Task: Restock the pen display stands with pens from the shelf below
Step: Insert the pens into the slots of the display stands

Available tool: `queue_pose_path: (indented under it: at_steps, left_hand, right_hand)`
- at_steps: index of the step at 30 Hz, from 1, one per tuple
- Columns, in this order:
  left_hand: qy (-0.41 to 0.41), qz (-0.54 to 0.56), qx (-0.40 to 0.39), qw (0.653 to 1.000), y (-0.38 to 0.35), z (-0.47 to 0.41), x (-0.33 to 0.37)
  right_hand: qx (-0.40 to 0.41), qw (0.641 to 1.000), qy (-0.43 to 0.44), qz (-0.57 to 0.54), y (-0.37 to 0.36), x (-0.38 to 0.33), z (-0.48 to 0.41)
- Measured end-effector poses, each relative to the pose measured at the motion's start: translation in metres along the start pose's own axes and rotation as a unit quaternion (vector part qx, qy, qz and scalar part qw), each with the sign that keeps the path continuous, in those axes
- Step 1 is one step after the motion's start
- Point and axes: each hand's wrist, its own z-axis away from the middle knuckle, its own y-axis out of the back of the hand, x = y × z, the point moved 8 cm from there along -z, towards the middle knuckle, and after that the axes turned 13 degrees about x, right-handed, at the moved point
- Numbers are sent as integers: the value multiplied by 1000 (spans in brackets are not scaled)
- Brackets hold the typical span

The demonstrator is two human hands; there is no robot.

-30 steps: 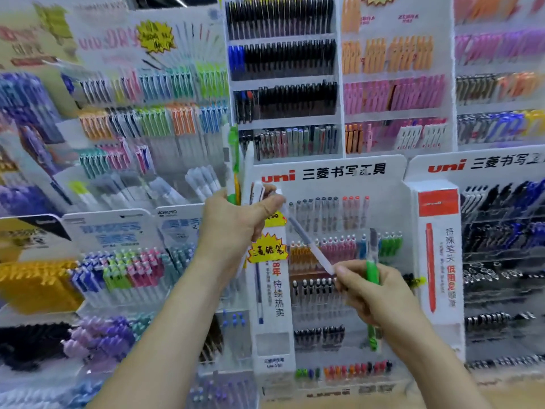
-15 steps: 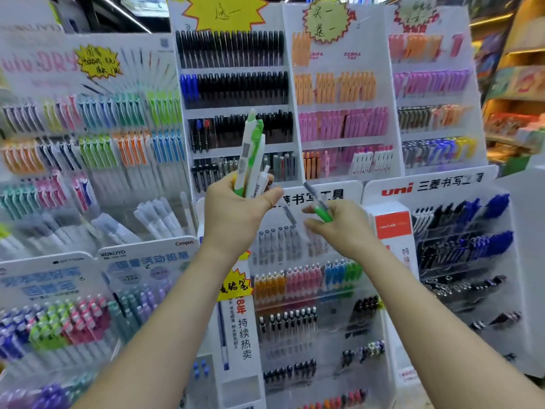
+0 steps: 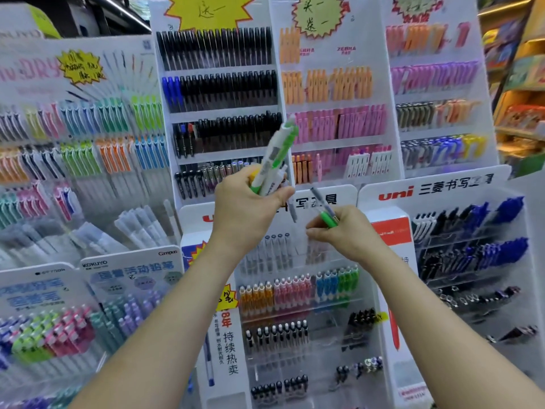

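A clear tiered uni stand (image 3: 365, 329) with a white header fills the middle of a crowded stationery shop, and everything else is placed around it. Both hands are in front of its header. The left hand (image 3: 244, 208) is closed around a bundle of green-and-white pens (image 3: 275, 160), which stick up above the stand's top edge, tilted to the right. Just right of it, the right hand (image 3: 348, 231) pinches a single green pen (image 3: 328, 217) between thumb and fingers, its grey end pointing up-left toward the bundle. A blurred grey piece hangs between the two hands; what it is cannot be told. The stand's second tier holds a row of orange, pink, blue and green pens (image 3: 298, 293), with black-capped pens (image 3: 277, 332) on the tier beneath. Behind and above the stand rise a white rack of black and blue pens (image 3: 218, 93) and a rack of orange and pink pens (image 3: 333, 87), topped with yellow starburst tags (image 3: 209, 10). To the stand's right is a second uni stand (image 3: 472, 231) with blue and black pens. To its left is a Kokuyo Campus stand (image 3: 132, 278). Far to the stand's right, shop shelves (image 3: 519, 84) carry orange and yellow goods.
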Motion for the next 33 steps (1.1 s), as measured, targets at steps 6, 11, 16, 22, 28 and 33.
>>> queue_pose_path:
  at_steps: [6, 11, 16, 22, 28, 33]
  left_hand:
    - [10, -59, -74, 995, -27, 8, -22]
    - [63, -137, -152, 977, -44, 22, -39]
    - [85, -216, -226, 946, -56, 28, -50]
    - [88, -278, -298, 909, -65, 22, -51]
    - [147, -263, -336, 892, -71, 15, -56]
    - [176, -250, -343, 888, -69, 15, -62]
  right_hand:
    - [10, 1000, -15, -6, 3, 3, -3]
    - [18, 1000, -20, -1, 6, 7, 1]
    - [32, 992, -63, -104, 8, 13, 4]
    - [63, 961, -126, -238, 9, 28, 13]
    - [49, 957, -128, -254, 9, 31, 17]
    - [52, 967, -110, -224, 11, 32, 15]
